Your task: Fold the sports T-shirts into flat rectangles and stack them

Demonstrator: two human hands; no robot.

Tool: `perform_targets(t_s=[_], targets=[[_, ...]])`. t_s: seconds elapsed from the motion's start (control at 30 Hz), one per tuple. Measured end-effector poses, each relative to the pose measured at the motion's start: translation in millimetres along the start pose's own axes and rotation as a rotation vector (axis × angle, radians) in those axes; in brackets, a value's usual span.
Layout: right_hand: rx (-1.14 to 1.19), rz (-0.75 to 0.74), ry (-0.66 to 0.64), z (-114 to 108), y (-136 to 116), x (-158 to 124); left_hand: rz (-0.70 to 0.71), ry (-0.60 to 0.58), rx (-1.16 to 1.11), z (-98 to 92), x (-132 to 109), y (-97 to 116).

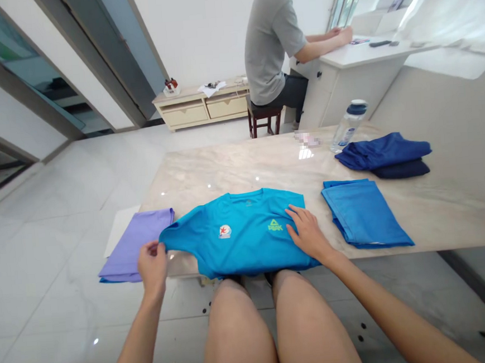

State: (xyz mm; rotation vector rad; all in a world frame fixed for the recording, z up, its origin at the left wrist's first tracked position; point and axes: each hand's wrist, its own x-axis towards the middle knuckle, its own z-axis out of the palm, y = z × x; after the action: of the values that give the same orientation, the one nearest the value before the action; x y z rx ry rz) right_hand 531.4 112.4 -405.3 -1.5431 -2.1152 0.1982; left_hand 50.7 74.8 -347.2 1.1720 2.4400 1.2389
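A bright blue T-shirt (pixel 247 237) with a round badge and a green logo lies front up on the marble-patterned table (pixel 224 166), its lower part near or over the front edge. My left hand (pixel 152 264) pinches the end of the sleeve on the left, which is stretched outward. On the right side of the shirt, my right hand (pixel 309 232) rests with its fingers spread, near the green logo. The other sleeve appears tucked in or hidden near that hand.
Folded purple cloth (pixel 140 245) lies at the table's left end, folded blue cloth (pixel 366 213) to the right. Behind it are dark blue garments (pixel 385 156) and a clear bottle (pixel 349 125). A person (pixel 271 45) sits at a white counter (pixel 362 54) beyond.
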Motion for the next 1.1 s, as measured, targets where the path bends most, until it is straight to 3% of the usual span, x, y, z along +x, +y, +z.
perform_targets(t_s=[0.03, 0.1, 0.2, 0.27, 0.37, 0.43, 0.53, 0.6, 0.73, 0.87, 0.97, 1.1], targets=[[-0.004, -0.004, -0.003, 0, -3, 3, -0.009, 0.019, 0.049, -16.5, 3, -15], [-0.015, -0.013, -0.012, 2, -11, 13, 0.107, 0.023, 0.147, -42.3, -3, -34], [-0.069, -0.020, -0.052, 5, -23, 30, 0.394, -0.059, 0.240, -50.4, -29, -29], [-0.123, 0.002, -0.073, 5, -29, 41, 0.560, -0.200, 0.267, -34.1, -47, -10], [-0.158, 0.057, -0.071, -5, -25, 56, 0.708, -0.412, 0.282, 9.6, -63, 22], [-0.136, 0.137, -0.021, -21, -12, 62, 0.743, -0.476, 0.276, 40.6, -67, 33], [-0.119, 0.349, 0.134, -57, 20, 52, 0.759, -0.493, 0.308, 75.0, -69, 33], [-0.167, 0.493, 0.204, -86, 45, 31, 0.766, -0.481, 0.363, 86.5, -69, 29], [-0.267, 0.631, 0.174, -128, 74, -19, 0.797, -0.476, 0.443, 88.4, -71, 23], [-0.193, 0.465, 0.202, -136, 61, -33, 0.809, -0.495, 0.471, 76.2, -76, 22], [-0.136, 0.241, 0.164, -127, 31, -12, 0.812, -0.505, 0.467, 59.9, -74, 24], [-0.144, 0.087, -0.043, -106, -7, 32, 0.763, -0.598, 0.499, 35.2, -45, 32]])
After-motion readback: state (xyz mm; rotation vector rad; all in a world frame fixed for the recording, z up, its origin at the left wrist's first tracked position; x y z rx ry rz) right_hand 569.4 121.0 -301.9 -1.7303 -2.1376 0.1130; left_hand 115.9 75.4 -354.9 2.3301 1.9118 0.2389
